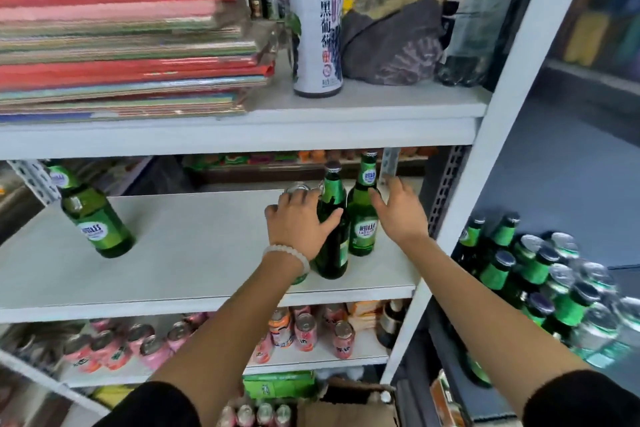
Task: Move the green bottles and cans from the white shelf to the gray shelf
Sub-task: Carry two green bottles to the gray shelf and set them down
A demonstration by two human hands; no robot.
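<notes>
Two green bottles stand together on the white shelf [194,253]: a darker one [332,218] in front and a lighter labelled one [363,215] behind it to the right. My left hand [298,222] is spread over a can [297,188] just left of the darker bottle, its thumb touching that bottle. Fingers apart, my right hand [398,211] sits against the right side of the lighter bottle. A third green bottle [91,211] stands alone at the shelf's left. On the gray shelf [568,156] at the right, several green bottles and cans [540,281] are grouped.
The board above carries a stack of coloured sheets [128,48], a tall white and purple bottle [318,21] and a dark bundle [391,42]. Pink cans [304,329] fill the board below. A white upright post [485,163] separates the two shelves.
</notes>
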